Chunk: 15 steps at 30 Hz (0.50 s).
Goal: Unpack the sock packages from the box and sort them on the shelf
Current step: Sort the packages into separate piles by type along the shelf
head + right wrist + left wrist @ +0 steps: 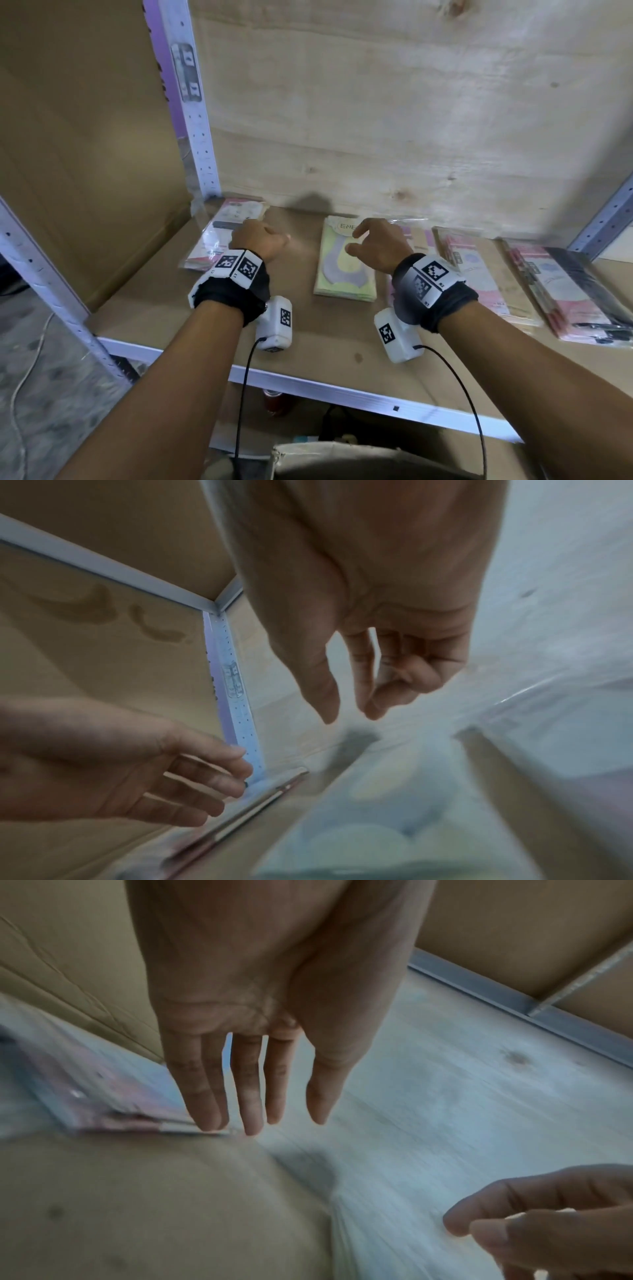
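So the shelf (164, 308) was a flat brown board with a white metal lip and perforated white uprights, plywood panel at the back. Five lots of sock packages were lying flat on it, all in shiny clear plastic sleeves. Far left was a pink-and-white package (219, 233), near the middle a pale green and yellow stack (342, 270) with a purple curved shape printed on it, then a pink pack (416, 240) mostly hidden behind the wrist, another pink one (479, 274) and a last one (575, 291) with a dark strip on the far right. All were long rectangles, long sides running front to back.

The left hand (258, 240) hovered over the edge of the far-left package, fingers straight and relaxed, holding nothing. The right hand (376, 243) hung above the green stack, fingers loosely curled, also empty. The cardboard box (342, 459) sat low in front, below the shelf.
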Each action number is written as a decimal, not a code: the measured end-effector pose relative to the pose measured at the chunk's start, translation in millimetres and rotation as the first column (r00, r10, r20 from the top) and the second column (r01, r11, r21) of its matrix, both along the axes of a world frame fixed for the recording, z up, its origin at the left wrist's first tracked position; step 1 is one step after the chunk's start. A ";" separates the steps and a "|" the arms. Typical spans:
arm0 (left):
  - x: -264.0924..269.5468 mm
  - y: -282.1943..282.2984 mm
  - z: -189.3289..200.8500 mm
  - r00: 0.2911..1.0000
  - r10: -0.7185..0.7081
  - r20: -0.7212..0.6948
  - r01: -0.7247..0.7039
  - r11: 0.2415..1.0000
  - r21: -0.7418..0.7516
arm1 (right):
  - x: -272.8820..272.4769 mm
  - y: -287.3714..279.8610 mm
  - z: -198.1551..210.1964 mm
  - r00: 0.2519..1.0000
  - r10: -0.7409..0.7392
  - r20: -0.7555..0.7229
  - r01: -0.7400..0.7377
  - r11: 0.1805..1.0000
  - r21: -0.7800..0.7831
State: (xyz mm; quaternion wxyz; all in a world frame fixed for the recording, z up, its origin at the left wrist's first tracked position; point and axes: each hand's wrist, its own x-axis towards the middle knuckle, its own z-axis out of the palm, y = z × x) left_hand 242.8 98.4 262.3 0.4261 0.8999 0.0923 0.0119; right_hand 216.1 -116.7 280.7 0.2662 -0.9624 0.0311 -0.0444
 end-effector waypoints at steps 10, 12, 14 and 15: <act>10.6 94.5 -12.4 0.998 0.070 0.008 -0.070 0.976 0.206 | 32.0 118.2 -16.0 0.946 0.228 -0.229 -0.052 0.806 0.589; 7.3 100.3 -15.0 0.999 0.022 0.040 -0.032 0.967 0.251 | 33.0 137.7 -25.9 0.937 0.257 -0.236 -0.070 0.801 0.594; 3.0 103.5 -16.4 0.997 0.030 0.065 -0.044 0.971 0.233 | 33.2 150.1 -32.0 0.938 0.251 -0.240 -0.049 0.780 0.624; 0.9 104.7 -16.3 0.997 0.044 0.067 -0.057 0.977 0.207 | 35.4 152.8 -35.9 0.942 0.235 -0.240 -0.033 0.775 0.632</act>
